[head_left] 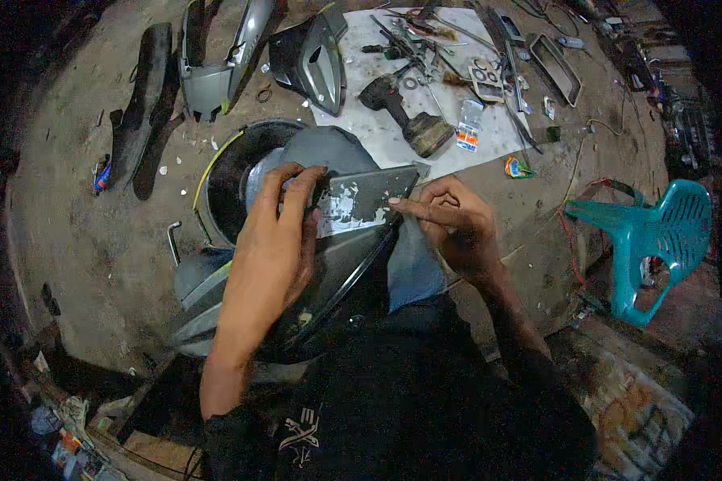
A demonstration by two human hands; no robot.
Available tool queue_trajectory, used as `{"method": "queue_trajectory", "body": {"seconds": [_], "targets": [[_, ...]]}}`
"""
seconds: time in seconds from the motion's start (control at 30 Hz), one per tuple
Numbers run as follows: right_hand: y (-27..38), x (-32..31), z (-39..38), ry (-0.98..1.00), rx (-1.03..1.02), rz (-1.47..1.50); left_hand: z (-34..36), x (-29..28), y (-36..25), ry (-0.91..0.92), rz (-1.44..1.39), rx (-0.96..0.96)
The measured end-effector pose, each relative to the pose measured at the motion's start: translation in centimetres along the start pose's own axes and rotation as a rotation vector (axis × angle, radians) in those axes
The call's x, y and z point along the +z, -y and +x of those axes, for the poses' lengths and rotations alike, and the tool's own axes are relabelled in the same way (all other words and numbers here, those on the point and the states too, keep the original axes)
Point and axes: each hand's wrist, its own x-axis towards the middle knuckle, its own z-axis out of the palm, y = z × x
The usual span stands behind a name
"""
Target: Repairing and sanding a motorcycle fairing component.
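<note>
A dark plastic panel [350,256] with a flaking white and silver patch [343,204] lies across a black bucket [223,188], above a grey cloth or pad [321,148]. My left hand [269,240] grips the panel's left side, fingers bent over it. At the panel's right end, my right hand [461,228] has one fingertip on the flaking patch and its other fingers curled; anything inside them is hidden. Blue-grey material [413,272] shows beneath that hand.
Grey-black fairing pieces [313,68] and a long black part [136,104] lie beyond. A white sheet [449,168] holds a cordless drill [401,112] and several tools. A teal plastic part [650,240] is at right; an L-shaped wrench [172,240] is at left.
</note>
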Motion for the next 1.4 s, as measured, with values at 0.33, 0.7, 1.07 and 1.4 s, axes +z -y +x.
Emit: {"method": "queue_trajectory", "body": {"seconds": [0.33,0.7,1.07,1.4], "targets": [[0.2,0.3,0.4,0.011,0.057,0.041,0.0,-0.1,0.1,0.018,-0.003,-0.007],[0.3,0.3,0.6,0.008,0.066,0.071,-0.1,-0.2,-0.1,0.032,-0.031,-0.012],[0.3,1.0,-0.1,0.068,-0.007,0.055,0.0,-0.1,0.0,0.022,-0.025,-0.007],[0.8,1.2,-0.1,0.089,0.041,0.085,-0.2,-0.1,0.2,0.016,-0.004,-0.026]]}}
